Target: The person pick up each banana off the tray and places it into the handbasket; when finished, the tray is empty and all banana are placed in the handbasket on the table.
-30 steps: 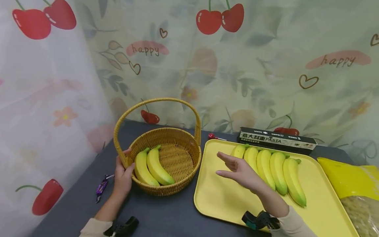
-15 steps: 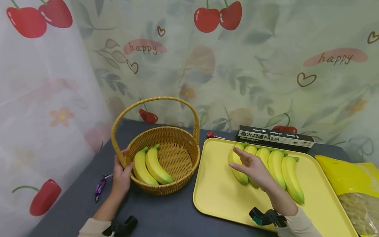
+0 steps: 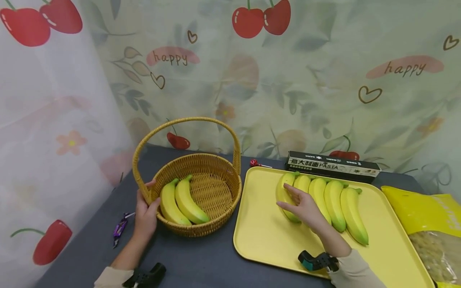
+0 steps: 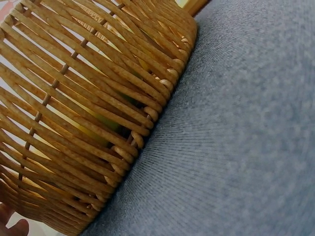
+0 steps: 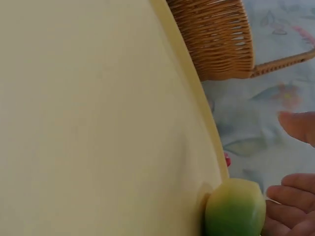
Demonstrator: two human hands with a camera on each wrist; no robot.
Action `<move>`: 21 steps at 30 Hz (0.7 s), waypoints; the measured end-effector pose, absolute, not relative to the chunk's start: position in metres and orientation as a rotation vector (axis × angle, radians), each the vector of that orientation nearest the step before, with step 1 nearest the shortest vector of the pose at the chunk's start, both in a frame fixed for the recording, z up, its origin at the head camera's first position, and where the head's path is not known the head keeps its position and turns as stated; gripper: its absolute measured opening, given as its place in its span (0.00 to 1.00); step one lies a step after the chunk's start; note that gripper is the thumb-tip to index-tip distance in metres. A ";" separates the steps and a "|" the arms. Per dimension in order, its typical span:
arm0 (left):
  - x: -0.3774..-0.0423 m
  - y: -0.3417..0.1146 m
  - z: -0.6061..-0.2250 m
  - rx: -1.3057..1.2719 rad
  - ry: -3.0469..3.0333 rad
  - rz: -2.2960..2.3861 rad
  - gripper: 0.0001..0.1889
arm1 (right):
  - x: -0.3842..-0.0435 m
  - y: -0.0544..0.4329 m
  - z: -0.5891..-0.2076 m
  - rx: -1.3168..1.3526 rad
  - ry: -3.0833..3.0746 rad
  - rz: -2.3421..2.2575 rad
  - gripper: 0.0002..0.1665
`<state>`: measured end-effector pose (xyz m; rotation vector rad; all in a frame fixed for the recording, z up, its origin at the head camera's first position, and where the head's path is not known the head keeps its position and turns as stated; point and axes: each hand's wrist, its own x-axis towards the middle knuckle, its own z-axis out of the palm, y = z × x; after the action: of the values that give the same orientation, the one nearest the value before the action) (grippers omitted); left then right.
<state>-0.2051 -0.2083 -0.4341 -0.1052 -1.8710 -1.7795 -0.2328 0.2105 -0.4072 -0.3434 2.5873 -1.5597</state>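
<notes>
Bananas (image 3: 335, 206) lie five abreast on the yellow tray (image 3: 263, 236), right of centre. Nearest, low in the frame, a black device (image 3: 318, 262) sits at each wrist. Just beyond, the person's right hand (image 3: 306, 208) is over the leftmost fruit, fingers and thumb apart; I can't tell whether they touch it. At centre left, the left hand (image 3: 145, 216) has its fingers clamped on the side of a wicker basket (image 3: 194, 231), two more bananas (image 3: 189, 202) inside. Farther back on the grey desk (image 3: 201, 260) stands a black pasta box (image 3: 333, 167), before a cherry-printed cloth (image 3: 205, 88).
</notes>
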 end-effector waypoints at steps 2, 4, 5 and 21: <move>-0.205 -0.208 -0.434 -0.101 -1.877 -1.774 0.23 | -0.234 0.210 -0.411 -0.335 2.601 -1.546 0.44; -0.205 -0.208 -0.435 -0.100 -1.877 -1.774 0.23 | -0.235 0.209 -0.414 -0.325 2.615 -1.537 0.43; -0.205 -0.208 -0.435 -0.100 -1.873 -1.780 0.23 | -0.236 0.209 -0.415 -0.326 2.629 -1.528 0.42; -0.204 -0.208 -0.433 -0.093 -1.871 -1.784 0.22 | -0.232 0.205 -0.422 -0.509 2.516 -1.489 0.34</move>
<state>-0.2039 -0.2078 -0.4326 -0.0929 -1.8710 -1.7841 -0.2324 0.2053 -0.4217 -0.5093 2.5165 -1.4888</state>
